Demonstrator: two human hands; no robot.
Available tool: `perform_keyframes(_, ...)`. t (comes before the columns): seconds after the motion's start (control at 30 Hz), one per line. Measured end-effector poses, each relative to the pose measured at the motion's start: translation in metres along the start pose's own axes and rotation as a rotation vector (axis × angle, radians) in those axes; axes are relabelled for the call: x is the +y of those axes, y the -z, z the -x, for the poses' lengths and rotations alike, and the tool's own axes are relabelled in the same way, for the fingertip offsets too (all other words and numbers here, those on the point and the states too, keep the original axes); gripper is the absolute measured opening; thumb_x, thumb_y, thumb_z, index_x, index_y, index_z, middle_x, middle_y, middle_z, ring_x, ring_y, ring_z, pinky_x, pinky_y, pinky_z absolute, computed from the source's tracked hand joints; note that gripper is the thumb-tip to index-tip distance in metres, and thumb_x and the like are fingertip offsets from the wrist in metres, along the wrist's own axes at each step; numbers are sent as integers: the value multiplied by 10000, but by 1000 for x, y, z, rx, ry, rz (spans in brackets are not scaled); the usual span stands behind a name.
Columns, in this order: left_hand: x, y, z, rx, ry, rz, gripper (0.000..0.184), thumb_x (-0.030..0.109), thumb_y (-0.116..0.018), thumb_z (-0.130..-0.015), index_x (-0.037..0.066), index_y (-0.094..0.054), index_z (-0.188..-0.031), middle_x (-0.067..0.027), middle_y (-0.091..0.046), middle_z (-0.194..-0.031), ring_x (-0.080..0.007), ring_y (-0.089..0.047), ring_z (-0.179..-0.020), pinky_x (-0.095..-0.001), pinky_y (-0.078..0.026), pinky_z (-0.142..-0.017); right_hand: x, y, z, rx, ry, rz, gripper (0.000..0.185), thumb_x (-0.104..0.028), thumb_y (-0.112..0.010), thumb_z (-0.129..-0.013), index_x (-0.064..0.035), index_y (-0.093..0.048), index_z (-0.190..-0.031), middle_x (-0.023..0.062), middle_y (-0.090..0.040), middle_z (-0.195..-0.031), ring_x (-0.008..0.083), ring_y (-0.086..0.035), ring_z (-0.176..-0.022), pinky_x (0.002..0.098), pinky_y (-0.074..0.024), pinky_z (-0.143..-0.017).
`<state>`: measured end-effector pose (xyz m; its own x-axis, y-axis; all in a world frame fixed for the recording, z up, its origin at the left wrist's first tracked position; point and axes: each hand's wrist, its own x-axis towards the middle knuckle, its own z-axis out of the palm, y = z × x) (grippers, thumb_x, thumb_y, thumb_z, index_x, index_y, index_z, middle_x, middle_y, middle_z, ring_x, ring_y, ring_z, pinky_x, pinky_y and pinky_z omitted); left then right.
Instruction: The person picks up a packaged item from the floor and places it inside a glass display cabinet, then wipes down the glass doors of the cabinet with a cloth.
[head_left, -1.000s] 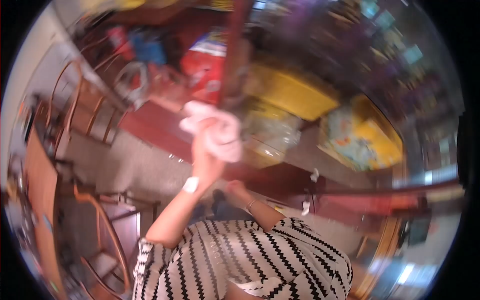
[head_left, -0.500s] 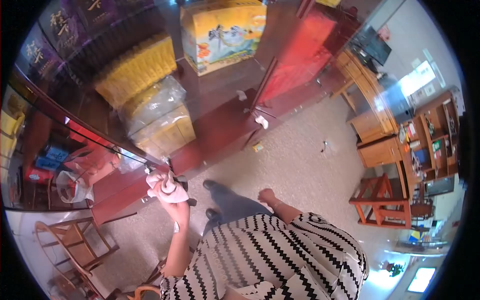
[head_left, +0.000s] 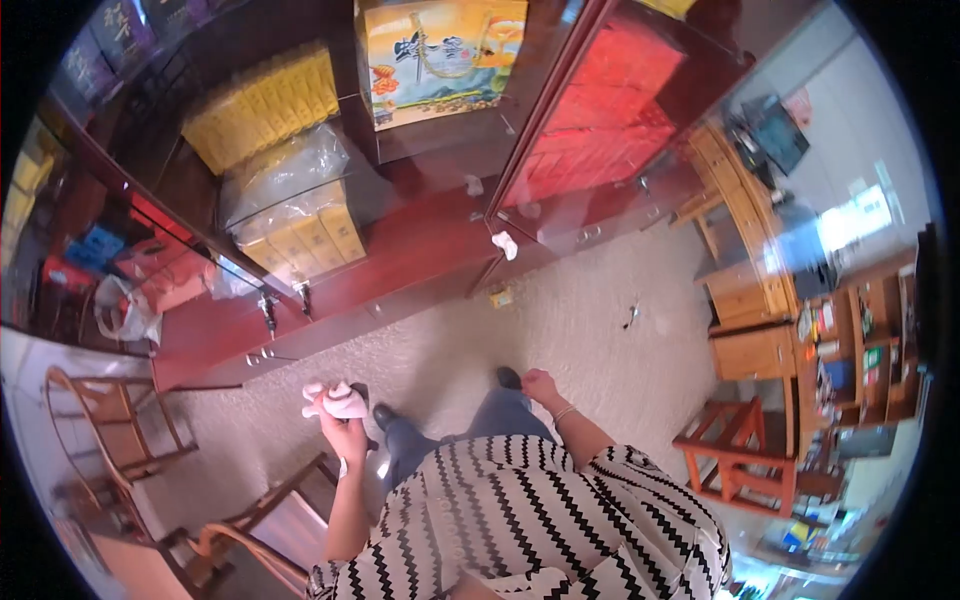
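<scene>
My left hand (head_left: 345, 436) is closed around a crumpled pale pink cloth (head_left: 338, 400), held out above the floor, apart from the cabinet. A dark thing beside the cloth is too small to make out. My right hand (head_left: 541, 387) hangs in front of my right thigh, its fingers curled, and I see nothing in it. Ahead stands a dark red cabinet (head_left: 420, 235) with glass doors. In it are yellow boxes in clear plastic (head_left: 315, 235), a yellow gift box (head_left: 445, 60) and red packages (head_left: 600, 120). A small white crumpled piece (head_left: 505, 246) lies at the cabinet's ledge.
A wooden chair (head_left: 125, 425) stands at the left, another chair (head_left: 270, 520) close by my left arm. To the right are a red wooden stool (head_left: 740, 455), a desk (head_left: 740, 200) and shelves (head_left: 870, 320). A small yellow packet (head_left: 500, 297) lies on the floor.
My left hand with the cloth has come away from the cabinet door's edge and lower. I have stepped, and the view has shifted; my right hand stays near my thigh.
</scene>
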<state>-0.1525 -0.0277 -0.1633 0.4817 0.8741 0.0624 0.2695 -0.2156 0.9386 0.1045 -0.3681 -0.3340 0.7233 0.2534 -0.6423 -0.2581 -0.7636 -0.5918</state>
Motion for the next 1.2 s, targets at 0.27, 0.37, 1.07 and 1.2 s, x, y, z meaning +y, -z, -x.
perform_keyframes(0.27,-47,-173,130,382,289,-83,652,27,-637,-760,-29,-336,-1336,-159,-527,-1228,-238,-516,-1131,-335,-377,-982,39,91,-144,-211,584,743,204,-217,-556,-836,-60,-661,-913,152,-658,-880,308,-637,-830,391,-508,-748)
perform_keyframes(0.37,-40,-237,183,308,513,16,634,30,-626,-762,-43,-337,-1322,-168,-515,-1237,-254,-506,-1146,-345,-380,-979,49,134,-164,-281,474,909,164,-158,-522,-809,-53,-634,-869,183,-641,-908,358,-614,-861,450,-497,-749)
perform_keyframes(1.07,-175,-415,294,1001,1218,580,330,56,-613,-785,40,-532,-1105,-71,-553,-1029,-201,-553,-964,-305,-426,-852,106,-21,-481,-282,572,1182,752,-147,-736,-639,-20,-387,-1294,204,-427,-1317,350,-392,-1242,400,-333,-1053)
perform_keyframes(1.2,-164,-407,269,394,1158,-223,321,142,-588,-769,66,-539,-1077,-82,-539,-983,-232,-555,-974,-317,-427,-839,128,-49,-546,-313,647,1241,869,-217,-784,-601,4,-346,-1319,215,-420,-1318,347,-388,-1246,390,-328,-1057)
